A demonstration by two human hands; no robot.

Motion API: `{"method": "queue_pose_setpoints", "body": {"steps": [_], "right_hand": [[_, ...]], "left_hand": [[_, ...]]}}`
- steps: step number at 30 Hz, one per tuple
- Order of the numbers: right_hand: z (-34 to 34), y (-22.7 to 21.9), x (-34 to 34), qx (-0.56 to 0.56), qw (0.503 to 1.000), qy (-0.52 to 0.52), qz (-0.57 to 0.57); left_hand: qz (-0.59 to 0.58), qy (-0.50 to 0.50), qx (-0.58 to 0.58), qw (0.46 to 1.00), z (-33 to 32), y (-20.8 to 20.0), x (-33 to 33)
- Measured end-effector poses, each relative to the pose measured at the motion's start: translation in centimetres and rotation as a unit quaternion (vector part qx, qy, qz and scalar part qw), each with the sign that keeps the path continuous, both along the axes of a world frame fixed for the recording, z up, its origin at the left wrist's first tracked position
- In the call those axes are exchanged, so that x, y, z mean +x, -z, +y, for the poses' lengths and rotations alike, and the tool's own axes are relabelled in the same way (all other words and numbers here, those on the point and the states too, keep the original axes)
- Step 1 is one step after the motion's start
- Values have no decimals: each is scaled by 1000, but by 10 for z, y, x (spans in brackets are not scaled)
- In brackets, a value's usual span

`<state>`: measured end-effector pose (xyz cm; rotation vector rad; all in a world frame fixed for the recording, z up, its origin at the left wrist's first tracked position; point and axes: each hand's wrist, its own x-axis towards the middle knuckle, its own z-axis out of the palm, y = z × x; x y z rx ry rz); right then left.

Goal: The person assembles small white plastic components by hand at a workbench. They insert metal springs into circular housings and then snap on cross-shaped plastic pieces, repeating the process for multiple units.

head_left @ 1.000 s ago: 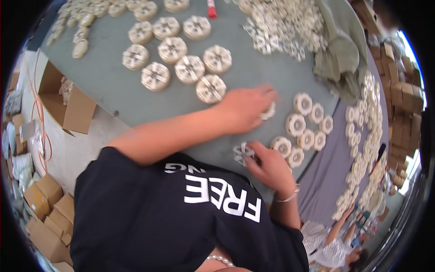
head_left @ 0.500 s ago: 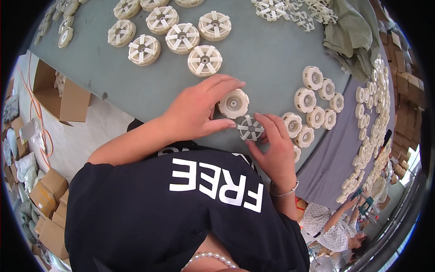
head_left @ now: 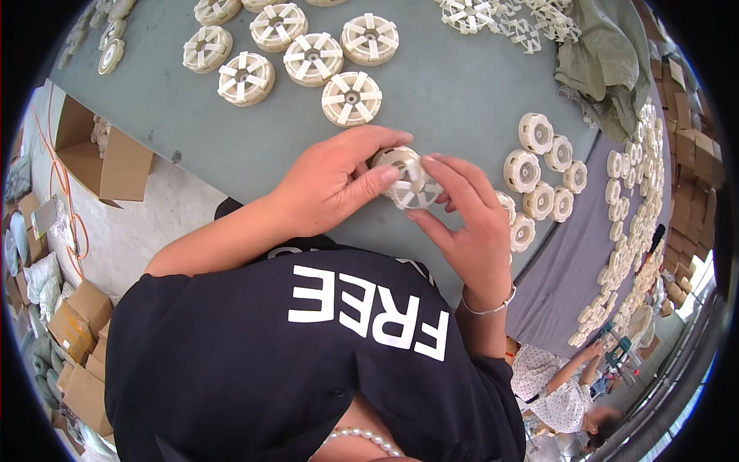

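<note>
On the left, an open brown box (head_left: 123,165) sits by the table (head_left: 169,100). Next come big cream wheels (head_left: 313,59) with pale bars on top, lying just where they lay half a second ago on the table. Near the middle, the left hand (head_left: 319,181) has its fingers bent around a cream round part (head_left: 397,157). Its thumb was off to the side a moment ago, and now it lies over that part. Beside it, the thin spoked piece (head_left: 419,194) has moved up from below and now covers the lower right edge of the round part (it is a bit blurry, so I can't tell if they touch). The right hand (head_left: 466,204) pinches the spoked piece between thumb and fingers, so both hands are holding something. I think this means the two parts are being lined up, but they don't look joined yet. Farther right, more small round parts (head_left: 535,132) sit in a bunch, with no spokes on the ones I can see. A green cloth (head_left: 604,69) lies above them.
</note>
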<state>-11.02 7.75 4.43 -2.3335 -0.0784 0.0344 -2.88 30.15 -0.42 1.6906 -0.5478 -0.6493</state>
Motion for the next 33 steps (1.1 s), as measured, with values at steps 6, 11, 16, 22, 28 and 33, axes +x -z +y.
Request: {"method": "queue_pose_setpoints", "body": {"steps": [6,11,16,22,28,33], "right_hand": [[8,6,12,-14,999,-32,38],[6,12,9,-79,995,-53,-7],[-29,-21,33,12,983,-79,162],[-137,0,141,-220,969,85,-70],[-163,29,207,-250,965,76,20],[-185,30,204,-271,959,75,-30]], "left_hand": [[-29,-7,18,999,-2,6,-3],[-62,10,44,997,-6,-1,-3],[-193,66,74,976,-5,1,0],[-267,-186,147,934,21,-37,65],[-486,-115,329,802,28,-3,80],[-492,-70,374,783,19,-5,93]]}}
